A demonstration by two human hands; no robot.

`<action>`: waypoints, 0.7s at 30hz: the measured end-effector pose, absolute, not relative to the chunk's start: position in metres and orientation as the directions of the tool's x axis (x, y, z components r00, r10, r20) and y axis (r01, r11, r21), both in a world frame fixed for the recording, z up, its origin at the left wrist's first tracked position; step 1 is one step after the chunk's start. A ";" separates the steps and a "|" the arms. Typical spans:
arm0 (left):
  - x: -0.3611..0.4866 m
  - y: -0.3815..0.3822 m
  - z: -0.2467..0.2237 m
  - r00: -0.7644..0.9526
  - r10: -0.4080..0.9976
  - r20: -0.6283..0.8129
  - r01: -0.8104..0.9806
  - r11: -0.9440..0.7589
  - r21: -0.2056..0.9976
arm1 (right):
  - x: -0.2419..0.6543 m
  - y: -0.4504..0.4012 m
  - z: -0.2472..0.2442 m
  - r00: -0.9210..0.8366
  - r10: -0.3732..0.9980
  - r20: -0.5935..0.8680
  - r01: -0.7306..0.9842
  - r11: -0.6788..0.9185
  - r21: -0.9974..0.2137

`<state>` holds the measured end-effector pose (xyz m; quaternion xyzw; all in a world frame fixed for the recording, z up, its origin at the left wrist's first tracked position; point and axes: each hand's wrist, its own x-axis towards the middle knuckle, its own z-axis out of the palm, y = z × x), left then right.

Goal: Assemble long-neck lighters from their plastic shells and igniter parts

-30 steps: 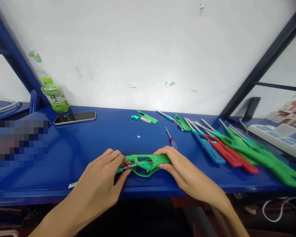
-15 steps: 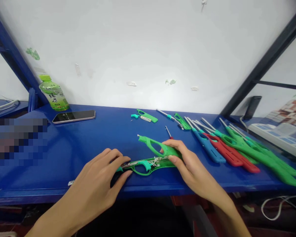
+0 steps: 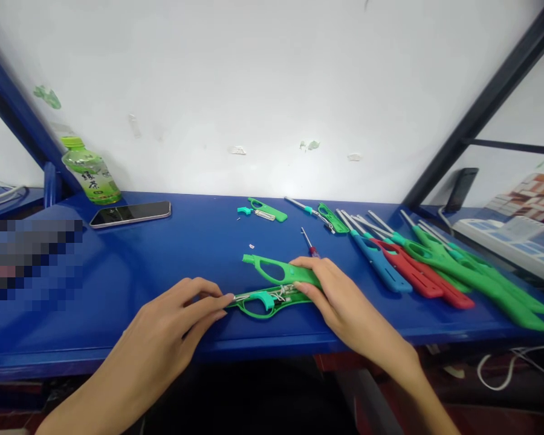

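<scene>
A green lighter half-shell (image 3: pixel 254 315) lies near the table's front edge, with a teal trigger (image 3: pixel 263 298), metal parts and thin wires inside. My left hand (image 3: pixel 181 314) pinches its narrow left end, by the metal rod. The other green half-shell (image 3: pixel 272 270) is raised just behind the first, its handle between the fingers and thumb of my right hand (image 3: pixel 333 290). My right thumb rests near the wires. A small white piece (image 3: pixel 251 246) lies behind the shells. A screwdriver (image 3: pixel 309 240) lies behind my right hand, its handle partly hidden.
On the blue table (image 3: pixel 199 241), a row of blue, red and green lighters (image 3: pixel 390 272) lies at the right. Loose lighter parts (image 3: pixel 265 211) are at the back. A phone (image 3: pixel 131 213) and a green bottle (image 3: pixel 90 172) stand or lie at the left.
My left fingers have closed on the shell's narrow end. The raised half-shell sits lower and more level beside the other. The small white piece now shows behind them. The view has shifted slightly.
</scene>
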<state>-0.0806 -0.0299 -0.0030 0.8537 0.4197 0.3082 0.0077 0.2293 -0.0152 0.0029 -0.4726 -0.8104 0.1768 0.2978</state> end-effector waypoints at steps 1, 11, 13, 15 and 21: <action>-0.081 -0.030 -0.003 0.459 0.723 0.516 0.714 -0.646 0.270 | 0.229 -0.015 0.003 -0.384 0.866 0.320 0.666 0.500 -0.554; -0.083 -0.030 -0.002 0.484 0.721 0.496 0.685 -0.665 0.298 | 0.227 -0.016 0.002 -0.385 0.869 0.310 0.696 0.494 -0.521; -0.084 -0.031 -0.003 0.486 0.730 0.480 0.701 -0.654 0.285 | 0.227 -0.015 0.002 -0.386 0.870 0.306 0.694 0.492 -0.525; -0.084 -0.032 -0.004 0.485 0.744 0.460 0.721 -0.637 0.271 | 0.228 -0.015 0.002 -0.385 0.870 0.309 0.692 0.493 -0.527; -0.084 -0.030 -0.004 0.539 0.707 0.457 0.693 -0.681 0.236 | 0.228 -0.015 0.001 -0.399 0.857 0.326 0.689 0.515 -0.511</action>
